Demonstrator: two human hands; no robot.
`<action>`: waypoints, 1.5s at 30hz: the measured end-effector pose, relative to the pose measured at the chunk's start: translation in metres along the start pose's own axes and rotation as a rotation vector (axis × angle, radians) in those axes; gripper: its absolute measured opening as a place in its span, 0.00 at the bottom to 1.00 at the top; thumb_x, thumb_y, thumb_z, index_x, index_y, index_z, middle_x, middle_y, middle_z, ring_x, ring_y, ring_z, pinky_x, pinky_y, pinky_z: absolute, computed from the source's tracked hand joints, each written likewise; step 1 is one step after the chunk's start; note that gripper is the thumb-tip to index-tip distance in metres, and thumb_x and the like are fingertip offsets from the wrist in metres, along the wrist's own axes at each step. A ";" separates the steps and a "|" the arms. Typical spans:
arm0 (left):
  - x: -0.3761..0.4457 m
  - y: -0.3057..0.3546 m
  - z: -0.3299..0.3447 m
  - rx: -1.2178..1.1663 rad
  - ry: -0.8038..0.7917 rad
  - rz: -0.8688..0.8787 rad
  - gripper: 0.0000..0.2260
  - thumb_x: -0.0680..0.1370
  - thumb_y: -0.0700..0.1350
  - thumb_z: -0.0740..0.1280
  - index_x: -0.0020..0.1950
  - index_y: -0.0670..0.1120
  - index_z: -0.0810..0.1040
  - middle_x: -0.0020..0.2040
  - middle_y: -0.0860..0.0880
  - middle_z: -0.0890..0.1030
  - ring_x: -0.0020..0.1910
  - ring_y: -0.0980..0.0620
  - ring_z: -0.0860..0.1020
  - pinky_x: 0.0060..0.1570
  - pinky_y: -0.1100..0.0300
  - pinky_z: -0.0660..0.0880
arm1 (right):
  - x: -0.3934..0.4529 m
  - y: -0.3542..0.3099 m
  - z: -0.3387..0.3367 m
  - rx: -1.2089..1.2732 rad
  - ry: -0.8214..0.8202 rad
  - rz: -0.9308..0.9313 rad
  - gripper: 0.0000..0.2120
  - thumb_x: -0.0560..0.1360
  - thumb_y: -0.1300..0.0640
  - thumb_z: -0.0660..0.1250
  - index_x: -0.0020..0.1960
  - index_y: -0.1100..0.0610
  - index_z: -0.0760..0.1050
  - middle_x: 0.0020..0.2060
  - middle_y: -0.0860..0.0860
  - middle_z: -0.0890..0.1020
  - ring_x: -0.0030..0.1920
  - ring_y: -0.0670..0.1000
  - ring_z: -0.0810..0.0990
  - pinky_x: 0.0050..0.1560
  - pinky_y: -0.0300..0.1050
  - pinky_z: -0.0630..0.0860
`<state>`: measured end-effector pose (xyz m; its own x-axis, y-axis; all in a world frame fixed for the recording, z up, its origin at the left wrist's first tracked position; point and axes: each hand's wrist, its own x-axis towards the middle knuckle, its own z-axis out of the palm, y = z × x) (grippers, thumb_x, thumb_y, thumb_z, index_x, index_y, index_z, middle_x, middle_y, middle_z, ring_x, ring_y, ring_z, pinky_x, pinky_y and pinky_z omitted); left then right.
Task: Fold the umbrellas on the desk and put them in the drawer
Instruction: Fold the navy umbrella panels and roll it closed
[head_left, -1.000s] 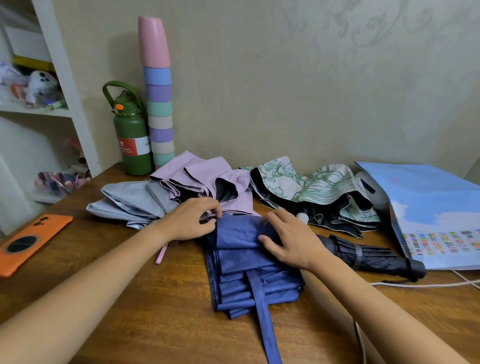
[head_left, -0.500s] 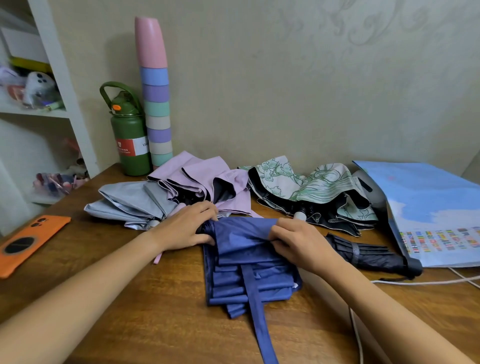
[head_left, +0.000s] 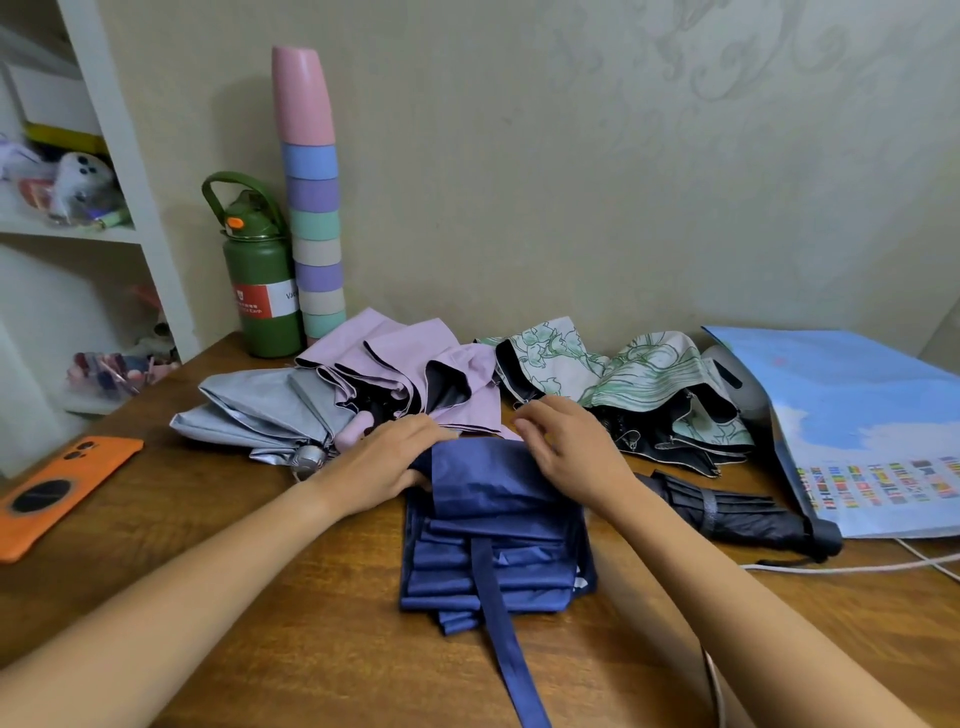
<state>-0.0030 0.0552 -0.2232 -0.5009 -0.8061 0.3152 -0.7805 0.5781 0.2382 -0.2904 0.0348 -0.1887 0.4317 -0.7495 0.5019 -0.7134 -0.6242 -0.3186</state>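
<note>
A dark blue umbrella (head_left: 493, 545) lies pleated flat on the wooden desk (head_left: 260, 597), its strap trailing toward me. My left hand (head_left: 384, 462) grips its top left corner. My right hand (head_left: 571, 452) presses the top right edge of the blue cloth. Behind lie a grey umbrella (head_left: 260, 410), a pink umbrella (head_left: 405, 364) and a white-and-green floral umbrella (head_left: 623, 384), all loose. A black umbrella (head_left: 737, 512) lies rolled and strapped at the right. No drawer is in view.
A green bottle (head_left: 260, 291) and a tall stack of coloured cups (head_left: 311, 197) stand by the wall. An orange phone (head_left: 57, 488) lies at the left edge. A blue bag (head_left: 857, 415) and a white cable (head_left: 857, 569) are at the right. White shelves (head_left: 78, 234) stand left.
Both hands have moved up to the far edge of the blue umbrella and folded its top panel over. The pleated stack has shifted a little.
</note>
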 end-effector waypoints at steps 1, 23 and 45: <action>-0.001 -0.001 0.001 0.010 0.010 0.019 0.31 0.75 0.36 0.74 0.75 0.52 0.71 0.68 0.54 0.73 0.69 0.54 0.72 0.70 0.57 0.67 | 0.007 0.000 0.004 -0.003 -0.039 0.022 0.21 0.82 0.43 0.52 0.53 0.53 0.80 0.47 0.50 0.80 0.52 0.54 0.78 0.54 0.54 0.75; 0.009 0.050 0.006 0.061 0.060 0.111 0.28 0.80 0.58 0.62 0.78 0.51 0.68 0.75 0.52 0.69 0.75 0.54 0.65 0.75 0.56 0.62 | -0.018 0.012 0.031 0.050 -0.246 -0.122 0.34 0.81 0.37 0.55 0.81 0.55 0.60 0.79 0.53 0.64 0.79 0.51 0.62 0.78 0.51 0.59; 0.006 0.059 -0.005 0.003 0.497 -0.041 0.15 0.70 0.29 0.73 0.51 0.45 0.80 0.47 0.52 0.79 0.46 0.50 0.77 0.50 0.59 0.70 | -0.030 0.017 -0.023 0.098 0.182 -0.154 0.04 0.77 0.60 0.75 0.47 0.54 0.81 0.44 0.45 0.78 0.40 0.42 0.74 0.43 0.37 0.72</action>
<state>-0.0498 0.0849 -0.2028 -0.2313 -0.6698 0.7056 -0.7975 0.5459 0.2569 -0.3282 0.0513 -0.1903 0.4181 -0.5976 0.6842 -0.5866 -0.7527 -0.2990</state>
